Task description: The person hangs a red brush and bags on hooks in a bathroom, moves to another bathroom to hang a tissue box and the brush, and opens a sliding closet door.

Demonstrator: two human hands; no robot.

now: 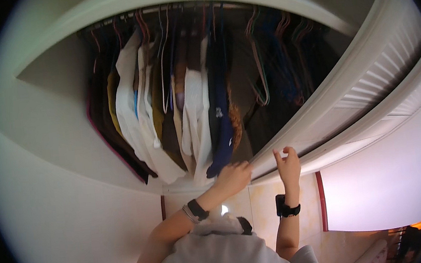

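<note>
My left hand (235, 178) is at the bottom of the wardrobe opening, its fingers curled by the near edge of a white sliding wardrobe door (294, 129). Whether they grip that edge cannot be made out. Just beyond hangs a navy garment (222, 140) with small white marks. My right hand (289, 164) is raised in front of the door panels, thumb and fingers apart with nothing between them. White garments (127, 90), dark ones and yellowish ones hang on thin hangers to the left. A bare hanger (259, 69) hangs right of the navy garment.
More hangers (300, 39) crowd the dark right side, partly behind the door. A second white panel (384, 118) overlaps the first. A white wall (69, 206) stands close on the left. Pale floor tiles (265, 206) lie below. A white surface with a red edge (321, 200) is at right.
</note>
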